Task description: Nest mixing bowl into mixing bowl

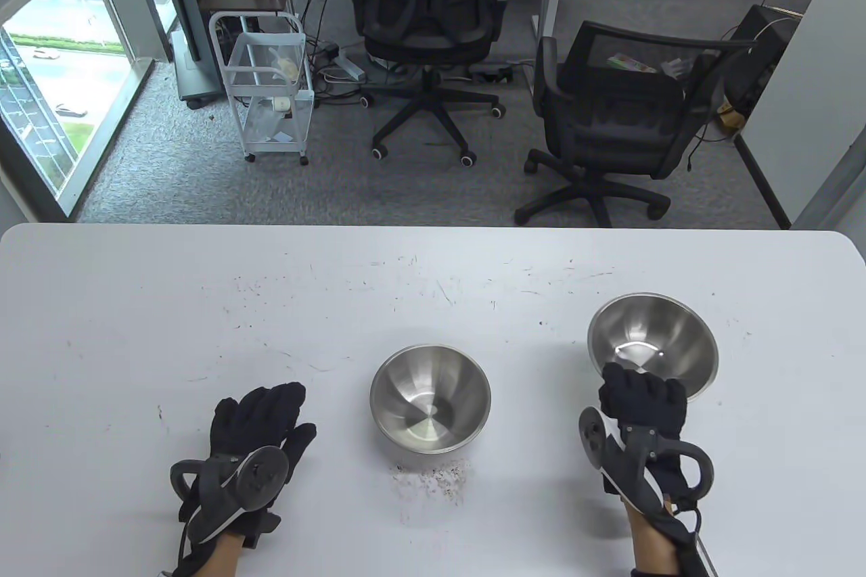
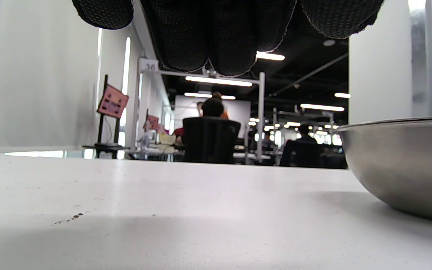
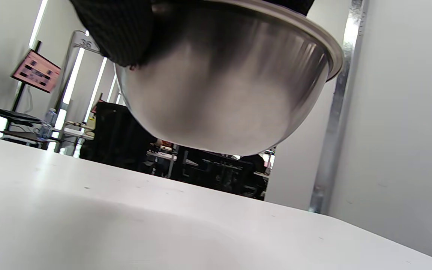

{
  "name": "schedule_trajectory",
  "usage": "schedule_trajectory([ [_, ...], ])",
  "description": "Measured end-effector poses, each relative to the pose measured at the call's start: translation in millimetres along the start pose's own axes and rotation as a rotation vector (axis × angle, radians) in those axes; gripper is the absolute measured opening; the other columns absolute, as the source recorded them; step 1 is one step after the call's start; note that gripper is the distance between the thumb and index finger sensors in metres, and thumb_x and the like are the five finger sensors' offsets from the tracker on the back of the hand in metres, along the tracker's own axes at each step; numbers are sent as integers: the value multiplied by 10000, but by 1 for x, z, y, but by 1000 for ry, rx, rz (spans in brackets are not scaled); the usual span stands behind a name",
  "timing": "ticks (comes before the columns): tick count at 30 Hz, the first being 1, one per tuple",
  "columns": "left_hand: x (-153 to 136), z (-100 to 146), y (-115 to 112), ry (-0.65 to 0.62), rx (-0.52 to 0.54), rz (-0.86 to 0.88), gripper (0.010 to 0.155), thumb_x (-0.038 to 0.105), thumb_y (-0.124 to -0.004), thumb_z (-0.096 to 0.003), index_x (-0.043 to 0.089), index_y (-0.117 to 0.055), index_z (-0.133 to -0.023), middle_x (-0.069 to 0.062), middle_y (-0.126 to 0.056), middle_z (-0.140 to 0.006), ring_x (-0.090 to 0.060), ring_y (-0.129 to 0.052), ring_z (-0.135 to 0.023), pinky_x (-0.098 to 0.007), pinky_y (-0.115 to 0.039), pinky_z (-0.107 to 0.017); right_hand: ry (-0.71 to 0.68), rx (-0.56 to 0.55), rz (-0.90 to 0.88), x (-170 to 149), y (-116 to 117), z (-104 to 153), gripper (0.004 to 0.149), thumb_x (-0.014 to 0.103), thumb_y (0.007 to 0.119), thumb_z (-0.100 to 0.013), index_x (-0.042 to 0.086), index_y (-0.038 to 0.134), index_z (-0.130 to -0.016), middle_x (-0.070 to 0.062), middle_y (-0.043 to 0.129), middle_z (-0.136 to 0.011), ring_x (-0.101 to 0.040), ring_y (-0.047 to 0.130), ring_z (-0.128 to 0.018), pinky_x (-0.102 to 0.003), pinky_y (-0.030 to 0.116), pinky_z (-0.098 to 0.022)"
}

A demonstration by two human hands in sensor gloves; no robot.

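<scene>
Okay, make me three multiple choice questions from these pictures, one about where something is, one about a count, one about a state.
1. Where is the left hand?
A. inside a bowl
B. on the table, left of the middle bowl
C. on a chair

2. How many steel bowls are there?
A. one
B. two
C. four

3. The right bowl is:
A. lifted off the table
B. upside down
C. nested already

Answers: 1 B, it lies flat beside the middle bowl. 2 B, two show on the table view. 3 A, the right hand grips its rim and a gap shows above the table.
</scene>
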State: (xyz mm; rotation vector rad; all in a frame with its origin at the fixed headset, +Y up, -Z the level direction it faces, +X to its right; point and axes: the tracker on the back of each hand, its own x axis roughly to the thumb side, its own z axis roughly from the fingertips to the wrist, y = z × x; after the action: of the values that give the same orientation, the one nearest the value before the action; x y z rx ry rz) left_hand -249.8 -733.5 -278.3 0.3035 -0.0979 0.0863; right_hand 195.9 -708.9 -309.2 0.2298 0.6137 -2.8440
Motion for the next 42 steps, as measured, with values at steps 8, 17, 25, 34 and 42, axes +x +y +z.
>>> schedule_trajectory([
  [8, -1, 0, 0, 0, 1, 9, 658, 610, -660, -511, 360, -637, -1119, 71, -811, -1117, -239, -785, -1043, -618, -592, -768, -177, -59, -75, 64, -35, 13, 284, 347, 851, -503, 425, 921, -767, 239, 1077, -757, -189, 1065, -729, -532, 731, -642],
  [17, -2, 0, -1, 1, 0, 21, 659, 610, -660, -511, 360, -637, -1120, 69, -813, -1116, -243, -786, -1041, -617, -595, -767, -331, -74, -153, 119, -54, 35, 288, 354, 853, -498, 434, 918, -766, 239, 1077, -759, -186, 1063, -730, -529, 730, -644],
  [25, -3, 0, -1, 1, 0, 23, 659, 611, -660, -511, 360, -637, -1121, 71, -812, -1116, -241, -786, -1042, -616, -597, -767, -418, -56, -185, 151, -56, 49, 286, 361, 846, -497, 433, 920, -764, 236, 1081, -755, -185, 1065, -727, -527, 728, -646],
  [34, -3, -1, -2, 2, -8, 20, 659, 610, -661, -511, 359, -640, -1119, 72, -814, -1115, -242, -789, -1040, -614, -601, -765, -489, -37, -183, 168, -49, 62, 288, 368, 840, -494, 432, 920, -763, 225, 1086, -753, -182, 1068, -724, -524, 727, -648],
  [42, -3, -1, -2, 2, -11, 23, 658, 611, -659, -512, 361, -637, -1120, 72, -811, -1117, -240, -785, -1043, -613, -600, -767, -504, 3, -205, 171, -41, 65, 290, 378, 834, -493, 433, 915, -766, 226, 1086, -752, -180, 1067, -724, -523, 724, -652],
])
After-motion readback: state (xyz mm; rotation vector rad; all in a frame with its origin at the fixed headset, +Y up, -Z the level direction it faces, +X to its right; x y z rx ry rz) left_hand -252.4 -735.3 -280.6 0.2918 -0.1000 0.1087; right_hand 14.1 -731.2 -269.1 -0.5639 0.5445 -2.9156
